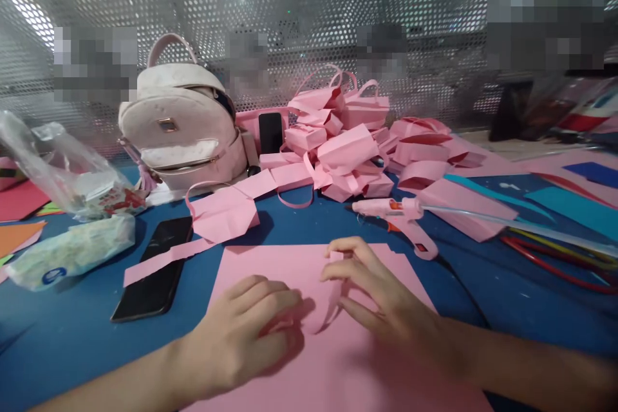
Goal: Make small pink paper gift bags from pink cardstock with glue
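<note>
A narrow pink paper strip (333,290) bends in a curve between my two hands, above a large pink paper sheet (381,373). My right hand (374,290) has the strip's upper end between its thumb and fingers, with the fingers partly spread. At the sheet's left side, my left hand (253,322) is curled, thumb under the fingers. A bit of pink paper shows in its grip, seemingly the strip's other end, though the fingers partly hide it. Just beyond my right hand lies a pink glue gun (398,215).
Folded pink paper bags (345,148) are heaped at the back. Left of them stands a pale backpack (186,122). A black phone (157,264), a tissue pack (74,251) and a plastic bag (87,174) lie left. The glue gun's cord (463,286) runs near my right forearm.
</note>
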The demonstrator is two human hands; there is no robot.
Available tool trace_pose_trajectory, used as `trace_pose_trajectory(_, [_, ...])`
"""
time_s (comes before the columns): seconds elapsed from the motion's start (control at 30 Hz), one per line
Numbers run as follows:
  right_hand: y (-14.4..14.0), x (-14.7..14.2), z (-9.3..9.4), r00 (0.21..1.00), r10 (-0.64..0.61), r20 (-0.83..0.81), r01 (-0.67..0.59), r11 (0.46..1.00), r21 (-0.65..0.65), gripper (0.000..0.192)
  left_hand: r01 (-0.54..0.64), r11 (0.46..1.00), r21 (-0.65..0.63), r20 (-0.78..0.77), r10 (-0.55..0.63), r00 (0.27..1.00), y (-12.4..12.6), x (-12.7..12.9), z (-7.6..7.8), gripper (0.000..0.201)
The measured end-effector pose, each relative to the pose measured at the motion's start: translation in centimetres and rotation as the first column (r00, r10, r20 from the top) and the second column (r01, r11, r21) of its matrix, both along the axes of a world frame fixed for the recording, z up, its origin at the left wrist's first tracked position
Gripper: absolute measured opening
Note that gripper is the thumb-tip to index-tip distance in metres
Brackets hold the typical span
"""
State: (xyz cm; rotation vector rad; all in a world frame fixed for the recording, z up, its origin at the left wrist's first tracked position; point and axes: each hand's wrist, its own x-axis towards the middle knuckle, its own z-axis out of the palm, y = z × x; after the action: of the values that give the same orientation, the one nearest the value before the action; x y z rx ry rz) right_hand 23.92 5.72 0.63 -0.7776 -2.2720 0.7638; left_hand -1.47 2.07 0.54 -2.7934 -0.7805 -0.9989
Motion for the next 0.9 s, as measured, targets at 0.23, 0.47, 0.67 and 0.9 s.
trace_pose_trajectory(0.23, [0.5, 0.1, 0.7, 0.971, 0.236, -0.047, -0.234, 0.876, -0.423, 0.022, 0.117, 0.988, -0.103, -0.083, -0.126, 0.989, 0.3, -0.3, 1.0, 0.024])
trace_pose_trajectory(0.47, [1.2, 0.1, 0.4, 0.923, 0.338, -0.183, -0.383, 0.772, -0.507, 0.033, 0.100, 0.976, -0.192, -0.071, -0.116, 0.991, 0.6, -0.8, 0.5, 0.030])
trace_pose_trajectory(0.67, [0.8, 0.1, 0.8, 0.965, 0.218, -0.144, -0.259, 0.730, -0.633, 0.034, 0.121, 0.964, -0.237, -0.088, -0.146, 0.985, 0.3, -1.0, 0.4, 0.030])
trace_pose_trajectory(0.9, [0.5, -0.1, 0.8, 0.952, 0.220, -0.214, -0.307, 0.689, -0.656, 0.050, 0.130, 0.977, -0.172, -0.067, -0.143, 0.987, 0.1, -0.9, 0.1, 0.030])
